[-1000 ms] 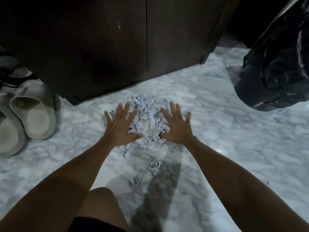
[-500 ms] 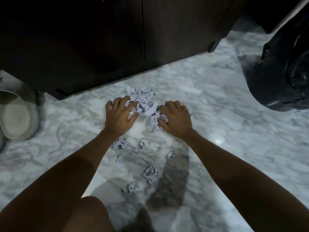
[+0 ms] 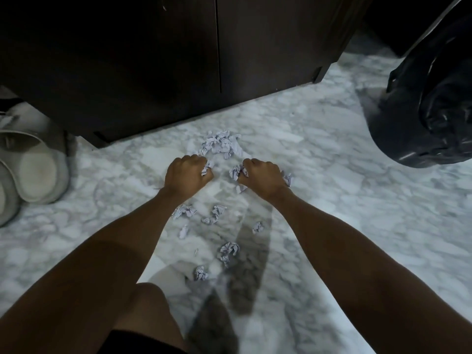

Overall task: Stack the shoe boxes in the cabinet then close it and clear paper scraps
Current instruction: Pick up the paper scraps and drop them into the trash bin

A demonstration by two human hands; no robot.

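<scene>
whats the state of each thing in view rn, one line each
cabinet: both doors closed
left hand: fisted, gripping paper scraps
right hand: fisted, gripping paper scraps
scrap pile: crumpled, heaped on the floor beyond the hands
loose scraps: crumpled, scattered on the floor between the forearms
black bag: on the floor at right; opening not visible
sandals: on the floor left of the cabinet

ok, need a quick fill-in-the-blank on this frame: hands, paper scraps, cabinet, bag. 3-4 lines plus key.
1. Both the left hand and the right hand are closed into ____ around paper scraps.
2. The cabinet doors are ____.
3. The bag at the right of the view is ____ in colour.
4. Loose scraps lie on the ____-patterned floor.

Missing words: fists; shut; black; marble
</scene>
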